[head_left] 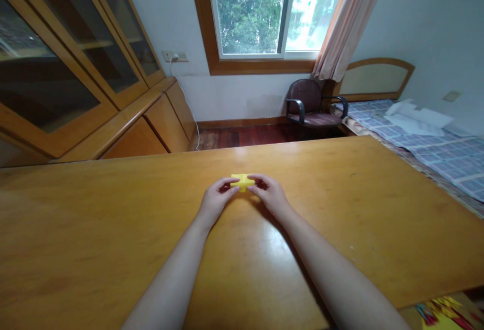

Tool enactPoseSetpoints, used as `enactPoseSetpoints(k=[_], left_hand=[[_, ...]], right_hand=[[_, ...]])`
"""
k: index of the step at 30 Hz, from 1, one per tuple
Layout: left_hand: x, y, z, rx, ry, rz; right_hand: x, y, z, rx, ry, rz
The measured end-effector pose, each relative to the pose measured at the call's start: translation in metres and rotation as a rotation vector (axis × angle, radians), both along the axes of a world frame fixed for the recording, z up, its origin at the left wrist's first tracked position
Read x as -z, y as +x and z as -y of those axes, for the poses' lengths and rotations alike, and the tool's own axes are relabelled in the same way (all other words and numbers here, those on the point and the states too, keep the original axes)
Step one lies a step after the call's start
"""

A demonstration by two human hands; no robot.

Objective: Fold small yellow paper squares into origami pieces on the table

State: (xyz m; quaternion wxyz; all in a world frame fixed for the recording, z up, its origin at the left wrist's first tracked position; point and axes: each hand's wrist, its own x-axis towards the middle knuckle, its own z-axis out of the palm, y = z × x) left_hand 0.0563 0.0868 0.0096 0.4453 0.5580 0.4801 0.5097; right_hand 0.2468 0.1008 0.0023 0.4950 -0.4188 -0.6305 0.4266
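Between my two hands is a small bright yellow folded piece (242, 182), perhaps paper, with several corners sticking out. My left hand (217, 196) pinches its left side between thumb and fingers. On the opposite side, my right hand (273, 195) grips it the same way, thumb nearer to me and index finger along the far edge. Both hands are over the far middle part of the wooden table (113, 229). The fingers cover the ends of the piece, and its exact kind is too small to make out.
Below the table's right front edge lie yellow and red pieces (446, 312). Past the far edge are a brown office chair (306, 98) and a bed with a checked sheet (427, 143). A glass-door cabinet (124, 103) runs along the left, and a white cord (185, 98) hangs from a wall socket.
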Motion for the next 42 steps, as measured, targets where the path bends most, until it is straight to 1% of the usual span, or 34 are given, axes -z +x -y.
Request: enactPoseSetpoints(k=[4, 7, 10, 15, 19, 24, 26, 29, 34, 42], left_hand=[[-0.0004, 0.0009, -0.0006, -0.028, -0.002, -0.010], [0.0006, 0.0009, -0.0015, -0.075, 0.008, -0.017], [0.0024, 0.0001, -0.0019, -0.086, 0.032, -0.022], [0.0020, 0.0003, -0.0010, -0.066, 0.025, 0.020], [-0.0006, 0.0028, 0.0001, -0.026, -0.009, 0.090], [0.0001, 0.0036, 0.0000, -0.001, -0.049, 0.135], [0.0000, 0.0030, 0.0000, 0.008, -0.054, 0.131], [-0.0016, 0.0026, 0.0003, 0.024, -0.053, 0.108], [-0.0036, 0.0035, 0.0000, 0.042, 0.037, 0.105], [-0.0042, 0.0014, 0.0002, 0.055, 0.087, 0.010]], right_hand=[[-0.0036, 0.0012, 0.0006, 0.021, 0.084, 0.073], [-0.0047, 0.0010, 0.0013, 0.026, 0.120, 0.106], [-0.0041, 0.0009, 0.0018, 0.045, 0.146, 0.139], [-0.0051, 0.0024, 0.0024, 0.090, 0.221, 0.224], [-0.0066, 0.0031, 0.0023, 0.086, 0.260, 0.202], [-0.0052, 0.0022, 0.0014, 0.098, 0.318, 0.194], [-0.0047, 0.0018, 0.0015, 0.111, 0.328, 0.190], [-0.0050, 0.0017, 0.0025, 0.081, 0.311, 0.194], [-0.0062, 0.0020, 0.0038, 0.036, 0.296, 0.216], [-0.0091, 0.0022, 0.0065, 0.010, 0.314, 0.254]])
